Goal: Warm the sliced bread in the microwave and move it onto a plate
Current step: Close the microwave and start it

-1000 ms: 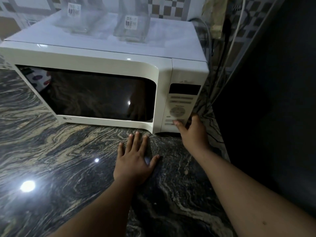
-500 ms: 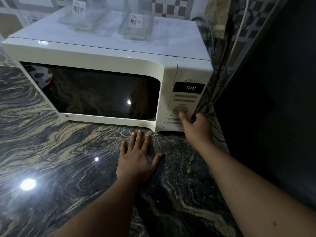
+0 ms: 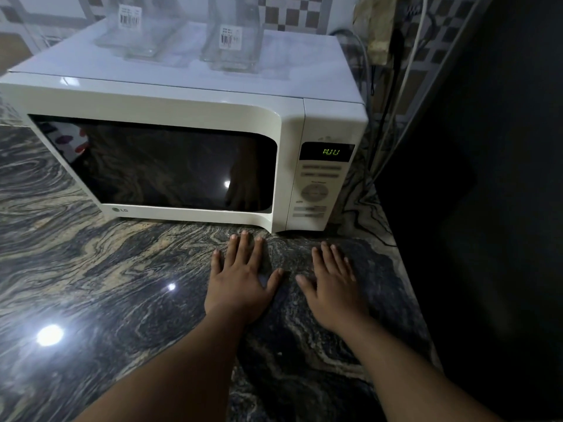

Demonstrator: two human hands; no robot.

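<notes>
On the swirled, glossy stone counter [image 3: 91, 269], left hand [image 3: 240, 281] and right hand [image 3: 333, 287] lie flat, empty, before the boxy white microwave [image 3: 182, 95].

Microwave [image 3: 170, 99]: I see it white, door shut, on the counter.
Display [image 3: 330, 152]: lit green.
Bread: hidden from me.
</notes>
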